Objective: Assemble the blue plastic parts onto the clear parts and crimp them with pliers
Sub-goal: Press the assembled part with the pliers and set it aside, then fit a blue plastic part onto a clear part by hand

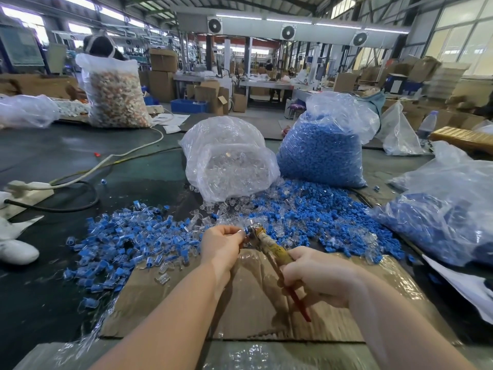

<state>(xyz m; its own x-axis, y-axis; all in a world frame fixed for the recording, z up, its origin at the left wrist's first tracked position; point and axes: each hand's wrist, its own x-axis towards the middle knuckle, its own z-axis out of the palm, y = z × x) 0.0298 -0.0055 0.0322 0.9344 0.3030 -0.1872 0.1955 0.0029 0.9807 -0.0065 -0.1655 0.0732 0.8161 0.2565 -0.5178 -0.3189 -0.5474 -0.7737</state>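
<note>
Part in hand: small piece, clear with a blue bit, pinched at the fingers of the left hand (222,243) above the middle of the worktop (80,153); blurred, finer detail cannot be told.
Pliers: pliers (269,245) with metal head at the pinched part; handles wrapped in yellowish tape, one red handle end sticking out below the palm.
Right hand: right hand (317,273) curled round the plier handles, near the left hand.
Jaws: at the part; whether closed on it cannot be told.
Loose blue parts: blue plastic parts (320,217) spread on the worktop right of the hands, mixed with clear ones.
Loose clear parts: clear parts (229,206) spilling from the mouth of the bag behind the hands.
Assembled pile: heap of clear-and-blue pieces (120,241) left of the hands.
Bag, centre: clear plastic bag (226,158), holds clear parts, lying open toward the hands.
Bag, behind right: tall bag (320,153) filled with blue parts, upright, just beside the centre bag.
Bag, far right: slumped bag (440,209), blue pieces inside.
Bag, far left: upright bag (114,97) of pale orange-white pieces, well apart.
Under the arms: cardboard sheet (266,303) covered with clear film.
</note>
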